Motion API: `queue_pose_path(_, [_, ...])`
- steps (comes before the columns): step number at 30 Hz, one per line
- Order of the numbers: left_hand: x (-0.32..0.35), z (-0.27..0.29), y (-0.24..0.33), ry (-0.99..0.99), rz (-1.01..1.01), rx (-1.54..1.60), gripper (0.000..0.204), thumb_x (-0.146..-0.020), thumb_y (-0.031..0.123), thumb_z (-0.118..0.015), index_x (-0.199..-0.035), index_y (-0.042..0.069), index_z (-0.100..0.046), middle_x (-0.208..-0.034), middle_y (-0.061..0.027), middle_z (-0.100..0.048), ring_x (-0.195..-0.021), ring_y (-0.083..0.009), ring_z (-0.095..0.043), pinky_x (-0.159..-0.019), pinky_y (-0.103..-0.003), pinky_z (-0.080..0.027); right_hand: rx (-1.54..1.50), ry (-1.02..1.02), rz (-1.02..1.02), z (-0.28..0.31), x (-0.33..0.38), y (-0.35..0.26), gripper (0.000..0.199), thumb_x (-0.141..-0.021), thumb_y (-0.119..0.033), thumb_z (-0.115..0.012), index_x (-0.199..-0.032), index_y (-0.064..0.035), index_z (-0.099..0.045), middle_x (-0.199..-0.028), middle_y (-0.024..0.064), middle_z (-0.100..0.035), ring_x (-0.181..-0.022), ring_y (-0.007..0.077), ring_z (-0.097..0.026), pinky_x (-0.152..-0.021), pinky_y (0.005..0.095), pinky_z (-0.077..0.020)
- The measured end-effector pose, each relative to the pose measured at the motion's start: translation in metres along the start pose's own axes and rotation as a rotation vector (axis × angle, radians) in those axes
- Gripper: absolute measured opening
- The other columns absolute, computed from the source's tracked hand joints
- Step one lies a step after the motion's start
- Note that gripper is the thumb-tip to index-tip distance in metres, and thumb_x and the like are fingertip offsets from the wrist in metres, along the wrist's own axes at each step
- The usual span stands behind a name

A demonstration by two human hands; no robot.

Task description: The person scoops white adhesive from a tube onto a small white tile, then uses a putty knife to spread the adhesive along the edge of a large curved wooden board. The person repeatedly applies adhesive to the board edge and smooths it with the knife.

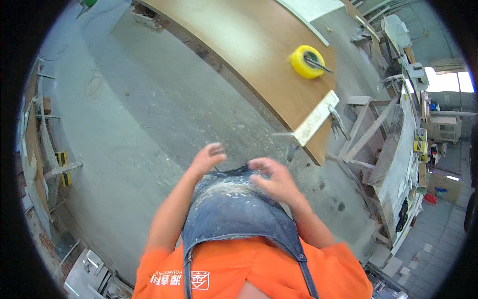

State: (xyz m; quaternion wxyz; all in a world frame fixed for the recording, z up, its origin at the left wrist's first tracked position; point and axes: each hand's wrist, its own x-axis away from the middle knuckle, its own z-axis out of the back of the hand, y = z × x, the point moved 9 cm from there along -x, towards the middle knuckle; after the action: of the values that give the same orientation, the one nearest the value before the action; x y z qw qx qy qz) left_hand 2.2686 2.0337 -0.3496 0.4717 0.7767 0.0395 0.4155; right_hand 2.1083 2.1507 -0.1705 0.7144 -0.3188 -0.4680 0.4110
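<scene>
Denim apron (234, 209) apparently brushed by both loosely open hands (206, 158) (274, 179).

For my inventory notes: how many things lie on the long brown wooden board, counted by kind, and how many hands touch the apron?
Round yellow tape roll: 1
Thin dark metal tool lying across the roll: 1
Pale flat wooden strip at the board's end: 1
Bare hands on the dusty blue denim apron: 2, left hand and right hand
Total: 5

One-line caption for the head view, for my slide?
Both hands, left hand and right hand, rest on a dusty denim apron beside a brown board bearing a yellow tape roll.
</scene>
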Motion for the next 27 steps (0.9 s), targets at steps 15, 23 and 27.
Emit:
queue_pose_path(15, [0.151,0.395,-0.083,0.871,0.110,0.329,0.052,-0.089,0.028,-0.072,-0.131,0.002,-0.059,-0.118,-0.0104,-0.070,-0.106,-0.0230,-0.066,-0.090,-0.038,-0.051,0.231,-1.055,0.129,-0.277,-0.223,-0.164,0.046,-0.101,-0.042,-0.057,-0.125,-0.0046,-0.068,-0.127,0.0158,-0.068,-0.121,0.0277,-0.061,-0.104,0.0367,-0.0453])
queue_pose_path(23, [0.238,0.527,-0.160,1.337,0.466,0.275,0.028,-0.082,0.030,-0.067,-0.091,0.004,-0.073,-0.084,-0.0147,-0.071,-0.077,-0.0244,-0.067,-0.070,-0.041,-0.051,0.454,-0.959,0.239,-0.364,-0.412,-0.322,0.042,-0.095,-0.033,-0.066,-0.124,-0.0020,-0.069,-0.112,0.0154,-0.073,-0.105,0.0218,-0.067,-0.094,0.0349,-0.0515])
queue_pose_path(27, [0.256,0.462,-0.255,1.449,0.654,0.718,0.026,-0.082,0.031,-0.066,-0.082,0.005,-0.072,-0.070,-0.0126,-0.067,-0.059,-0.0246,-0.063,-0.056,-0.041,-0.049,0.551,-1.010,0.371,-0.430,-0.498,-0.381,0.044,-0.091,-0.030,-0.070,-0.124,-0.0016,-0.068,-0.108,0.0142,-0.074,-0.098,0.0223,-0.070,-0.088,0.0340,-0.0542])
